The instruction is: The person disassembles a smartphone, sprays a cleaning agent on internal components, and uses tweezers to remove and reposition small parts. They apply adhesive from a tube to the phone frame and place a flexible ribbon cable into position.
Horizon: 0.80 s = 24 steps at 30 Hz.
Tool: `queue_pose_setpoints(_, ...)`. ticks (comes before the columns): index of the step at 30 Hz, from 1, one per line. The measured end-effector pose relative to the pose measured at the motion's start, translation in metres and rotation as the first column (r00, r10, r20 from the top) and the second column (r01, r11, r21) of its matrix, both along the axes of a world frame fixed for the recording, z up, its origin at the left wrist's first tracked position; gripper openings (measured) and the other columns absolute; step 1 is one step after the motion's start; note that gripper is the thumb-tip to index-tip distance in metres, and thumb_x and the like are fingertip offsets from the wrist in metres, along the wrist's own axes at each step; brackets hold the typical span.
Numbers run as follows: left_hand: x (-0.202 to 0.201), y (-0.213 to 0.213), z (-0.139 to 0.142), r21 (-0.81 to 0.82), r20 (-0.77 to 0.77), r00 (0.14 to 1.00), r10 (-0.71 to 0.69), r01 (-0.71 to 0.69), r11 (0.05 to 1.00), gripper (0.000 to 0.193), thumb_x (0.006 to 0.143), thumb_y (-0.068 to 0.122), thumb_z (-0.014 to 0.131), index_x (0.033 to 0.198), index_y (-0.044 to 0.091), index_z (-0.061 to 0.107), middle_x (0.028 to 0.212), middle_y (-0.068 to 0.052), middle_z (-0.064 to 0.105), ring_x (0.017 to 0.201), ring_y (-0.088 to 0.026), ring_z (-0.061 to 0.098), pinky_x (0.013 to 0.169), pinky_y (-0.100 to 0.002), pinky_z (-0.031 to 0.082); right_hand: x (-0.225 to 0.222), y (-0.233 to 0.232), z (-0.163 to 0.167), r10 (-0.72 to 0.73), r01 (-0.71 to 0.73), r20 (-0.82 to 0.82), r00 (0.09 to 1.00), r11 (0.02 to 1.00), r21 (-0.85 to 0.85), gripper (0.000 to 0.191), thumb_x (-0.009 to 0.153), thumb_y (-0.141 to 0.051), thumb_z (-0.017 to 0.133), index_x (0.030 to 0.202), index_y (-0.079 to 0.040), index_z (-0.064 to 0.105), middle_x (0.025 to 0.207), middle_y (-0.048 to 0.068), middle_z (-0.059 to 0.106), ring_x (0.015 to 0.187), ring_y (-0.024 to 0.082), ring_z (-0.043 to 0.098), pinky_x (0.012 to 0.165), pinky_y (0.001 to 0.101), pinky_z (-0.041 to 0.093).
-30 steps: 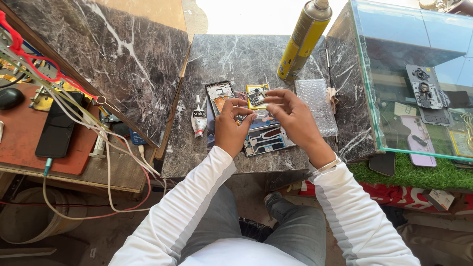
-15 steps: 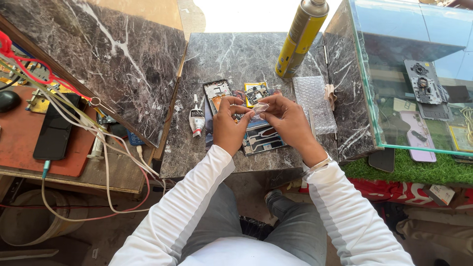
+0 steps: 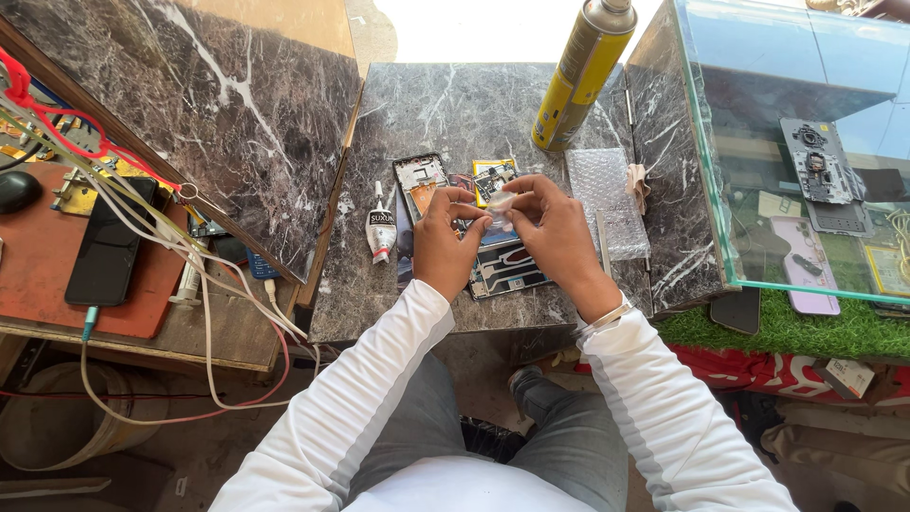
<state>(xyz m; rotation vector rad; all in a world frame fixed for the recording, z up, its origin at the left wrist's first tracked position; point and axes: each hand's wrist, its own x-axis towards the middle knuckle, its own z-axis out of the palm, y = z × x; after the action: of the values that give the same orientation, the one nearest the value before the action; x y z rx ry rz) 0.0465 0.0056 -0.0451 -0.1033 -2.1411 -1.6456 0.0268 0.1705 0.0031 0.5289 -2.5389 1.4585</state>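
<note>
Over a dark marble table [image 3: 455, 104], I bring my left hand [image 3: 444, 245] and right hand [image 3: 557, 235] together, fingertips of both pinched on one small, pale see-through piece [image 3: 500, 201] held between them just above the work. Directly beneath my hands lies an opened phone frame [image 3: 507, 270], its inner parts showing, and just beyond my left fingers sits a second phone frame [image 3: 422, 182], with a small yellow-edged part [image 3: 493, 175] beside it. To the left of my left hand lies a small glue tube [image 3: 381, 228], nozzle pointing away from me. Just right of my right hand rests a sheet of bubble wrap [image 3: 607, 194]. Farther ahead of that hand stands a tall yellow spray can [image 3: 583, 71], tilted in the view. Well off to the right is a glass case [image 3: 796, 142] holding phone parts; well off to the left, a black phone [image 3: 109, 242] lies on a red mat [image 3: 38, 275] among loose cables [image 3: 190, 256].
</note>
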Motion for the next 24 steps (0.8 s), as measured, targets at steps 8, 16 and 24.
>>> queue_pose_setpoints(8, 0.003, -0.002, -0.001, 0.082, -0.011, 0.999, -0.043, 0.044, 0.996, 0.025, 0.094, 0.011, 0.072, 0.112, 0.006, 0.056, 0.101, -0.005, 0.08, 0.072, -0.015, 0.067, 0.062, -0.029, 0.051, 0.005, 0.002, 0.003, -0.058, 0.058, -0.006, 0.998, 0.998, -0.007, 0.026, 0.089, -0.005, 0.076, 0.113, -0.003, 0.065, 0.093, 0.009, 0.077, 0.083, 0.015, 0.076, 0.075, 0.0282, 0.06)
queue_pose_setpoints(16, 0.008, -0.004, -0.001, 0.128, -0.174, 0.984, -0.034, 0.057, 0.99, 0.02, 0.099, 0.001, 0.059, 0.117, 0.006, 0.054, 0.109, -0.006, 0.078, 0.09, -0.014, 0.072, 0.076, -0.028, 0.054, 0.024, 0.047, 0.001, -0.231, 0.21, -0.039, 0.972, 0.935, -0.287, 0.031, 0.096, -0.005, 0.071, 0.125, -0.002, 0.062, 0.104, 0.011, 0.074, 0.091, 0.016, 0.073, 0.078, 0.0297, 0.059)
queue_pose_setpoints(24, 0.01, -0.008, -0.001, 0.039, -0.193, 0.975, 0.11, -0.104, 0.994, 0.019, 0.097, 0.002, 0.062, 0.114, 0.006, 0.056, 0.108, -0.004, 0.073, 0.103, -0.018, 0.066, 0.088, -0.034, 0.049, -0.008, 0.089, 0.014, -0.477, 0.517, -0.199, 0.856, 0.794, 0.321, 0.033, 0.098, -0.006, 0.063, 0.131, -0.002, 0.059, 0.105, 0.02, 0.075, 0.096, 0.035, 0.074, 0.088, 0.0431, 0.058)
